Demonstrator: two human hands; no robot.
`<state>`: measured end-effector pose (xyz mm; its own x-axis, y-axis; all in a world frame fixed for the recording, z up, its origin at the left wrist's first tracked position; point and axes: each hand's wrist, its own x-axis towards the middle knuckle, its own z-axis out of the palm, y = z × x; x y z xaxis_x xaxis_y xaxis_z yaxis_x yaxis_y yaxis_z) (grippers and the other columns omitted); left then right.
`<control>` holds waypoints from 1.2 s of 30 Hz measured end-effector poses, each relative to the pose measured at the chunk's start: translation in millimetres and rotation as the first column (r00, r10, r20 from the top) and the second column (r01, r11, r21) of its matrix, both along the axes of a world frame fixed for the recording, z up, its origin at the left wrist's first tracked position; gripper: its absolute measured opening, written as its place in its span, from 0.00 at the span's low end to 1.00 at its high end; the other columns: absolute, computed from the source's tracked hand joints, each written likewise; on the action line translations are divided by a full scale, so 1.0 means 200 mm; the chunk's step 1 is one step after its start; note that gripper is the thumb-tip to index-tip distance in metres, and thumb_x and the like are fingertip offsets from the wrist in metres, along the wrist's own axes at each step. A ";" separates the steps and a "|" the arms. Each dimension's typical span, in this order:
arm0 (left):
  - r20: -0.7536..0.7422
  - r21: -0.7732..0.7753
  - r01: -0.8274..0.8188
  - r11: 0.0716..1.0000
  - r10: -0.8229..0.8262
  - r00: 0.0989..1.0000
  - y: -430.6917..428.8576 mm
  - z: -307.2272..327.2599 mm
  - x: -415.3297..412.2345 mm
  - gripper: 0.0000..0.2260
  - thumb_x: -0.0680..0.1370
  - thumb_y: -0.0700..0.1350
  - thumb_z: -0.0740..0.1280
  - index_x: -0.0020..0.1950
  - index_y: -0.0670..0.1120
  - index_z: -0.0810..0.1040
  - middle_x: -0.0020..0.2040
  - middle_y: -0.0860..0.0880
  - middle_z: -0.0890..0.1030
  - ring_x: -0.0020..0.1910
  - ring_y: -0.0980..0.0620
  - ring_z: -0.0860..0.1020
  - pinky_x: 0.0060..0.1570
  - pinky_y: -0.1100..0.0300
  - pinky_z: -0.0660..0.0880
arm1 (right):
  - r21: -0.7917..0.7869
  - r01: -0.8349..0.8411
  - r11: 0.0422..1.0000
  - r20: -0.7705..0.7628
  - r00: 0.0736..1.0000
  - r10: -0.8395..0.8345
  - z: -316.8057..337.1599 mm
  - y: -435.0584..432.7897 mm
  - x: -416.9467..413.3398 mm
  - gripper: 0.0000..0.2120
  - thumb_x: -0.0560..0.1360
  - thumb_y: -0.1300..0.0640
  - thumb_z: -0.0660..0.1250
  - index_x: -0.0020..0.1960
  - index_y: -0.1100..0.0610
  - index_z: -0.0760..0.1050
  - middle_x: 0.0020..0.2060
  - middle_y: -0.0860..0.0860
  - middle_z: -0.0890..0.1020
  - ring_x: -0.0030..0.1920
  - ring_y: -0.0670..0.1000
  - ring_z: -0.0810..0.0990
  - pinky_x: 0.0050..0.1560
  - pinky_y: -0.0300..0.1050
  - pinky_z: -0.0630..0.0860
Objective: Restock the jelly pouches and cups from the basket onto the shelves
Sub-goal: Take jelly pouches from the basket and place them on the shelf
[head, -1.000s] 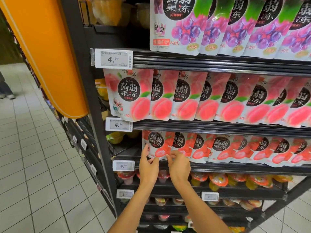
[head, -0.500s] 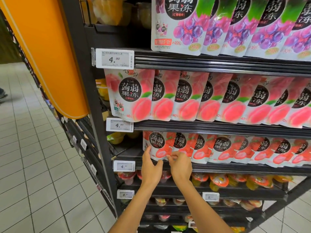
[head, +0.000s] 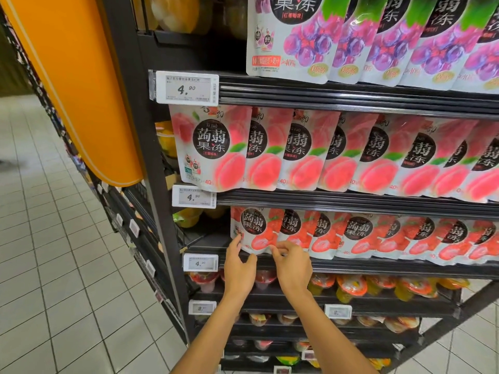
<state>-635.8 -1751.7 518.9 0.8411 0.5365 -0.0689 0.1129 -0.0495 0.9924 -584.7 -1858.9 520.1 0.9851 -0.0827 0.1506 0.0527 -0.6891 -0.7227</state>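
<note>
Strawberry jelly pouch (head: 253, 233): upright at the left end of its row, bottom edge on the front rail of the shelf (head: 378, 267), third shelf down in view.
Left hand (head: 239, 268): fingers straight and apart, tips touching the pouch's lower left edge, thumb just under its bottom edge.
Right hand (head: 293, 265): fingers curled, thumb and forefinger pinching the pouch's bottom edge.
Shelf above: peach jelly pouches (head: 213, 149) in an overlapping row.
Top shelf: grape jelly pouches (head: 291, 39).
Shelf below: red and yellow jelly cups (head: 351, 288).
Price tag (head: 200, 263): reads 4.90, clipped to the rail just left of the left hand.
Floor (head: 54, 265): pale tiles, to the left.
</note>
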 end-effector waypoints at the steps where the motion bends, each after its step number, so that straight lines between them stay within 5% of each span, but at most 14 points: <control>1: 0.002 -0.005 -0.009 1.000 0.009 1.000 0.00 0.00 0.00 0.25 0.78 0.39 0.66 0.73 0.52 0.66 0.72 0.50 0.70 0.70 0.52 0.69 0.66 0.57 0.68 | -0.002 0.001 1.000 0.002 1.000 -0.001 0.00 0.00 0.00 0.11 0.76 0.44 0.68 0.52 0.50 0.82 0.46 0.45 0.86 0.46 0.48 0.83 0.41 0.41 0.74; 11: 0.040 -0.067 -0.094 0.993 0.097 0.995 0.00 -0.04 -0.04 0.16 0.77 0.35 0.65 0.58 0.55 0.73 0.58 0.51 0.78 0.55 0.53 0.79 0.56 0.50 0.78 | -0.006 0.062 0.998 0.061 0.996 -0.061 -0.05 -0.04 -0.04 0.09 0.76 0.42 0.68 0.47 0.46 0.82 0.40 0.42 0.85 0.41 0.46 0.83 0.37 0.42 0.76; 16: 0.039 0.032 -0.021 0.999 0.020 0.999 -0.02 -0.14 -0.09 0.12 0.77 0.34 0.64 0.55 0.49 0.77 0.53 0.50 0.81 0.53 0.54 0.80 0.58 0.50 0.78 | -0.016 0.093 0.996 0.039 0.995 -0.092 -0.14 -0.11 -0.12 0.08 0.76 0.44 0.68 0.47 0.47 0.82 0.38 0.43 0.86 0.40 0.47 0.83 0.35 0.41 0.73; 21: -0.096 -0.001 0.028 1.000 -0.028 0.995 -0.14 -0.28 -0.20 0.12 0.78 0.34 0.64 0.48 0.52 0.77 0.50 0.49 0.82 0.51 0.50 0.80 0.57 0.47 0.77 | -0.019 0.048 0.999 -0.058 0.997 -0.050 -0.29 -0.29 -0.27 0.11 0.77 0.44 0.67 0.50 0.50 0.82 0.41 0.45 0.86 0.41 0.47 0.83 0.38 0.46 0.79; 27: -0.104 -0.060 -0.018 0.998 0.012 0.994 -0.37 -0.30 -0.22 0.10 0.79 0.33 0.63 0.49 0.48 0.78 0.48 0.51 0.82 0.52 0.45 0.80 0.56 0.48 0.78 | 0.013 0.031 0.999 -0.128 0.991 -0.029 -0.37 -0.57 -0.27 0.10 0.79 0.46 0.65 0.52 0.49 0.81 0.40 0.45 0.85 0.39 0.48 0.82 0.37 0.47 0.78; 32: -0.049 0.056 0.084 0.995 -0.081 0.995 -0.62 -0.27 -0.09 0.15 0.80 0.35 0.62 0.61 0.50 0.78 0.60 0.52 0.80 0.55 0.52 0.79 0.59 0.53 0.77 | 0.087 0.028 0.996 -0.031 0.999 -0.026 -0.30 -0.84 -0.12 0.11 0.80 0.47 0.64 0.56 0.51 0.79 0.33 0.43 0.82 0.34 0.45 0.81 0.33 0.48 0.78; 36: -0.079 0.112 0.184 0.977 -0.176 0.981 -0.82 -0.23 0.06 0.22 0.80 0.39 0.63 0.69 0.59 0.72 0.57 0.54 0.80 0.34 0.61 0.75 0.35 0.72 0.73 | 0.150 -0.025 0.988 -0.020 0.999 0.028 -0.16 -0.89 0.08 0.10 0.80 0.48 0.64 0.59 0.50 0.78 0.37 0.45 0.84 0.37 0.48 0.82 0.40 0.48 0.79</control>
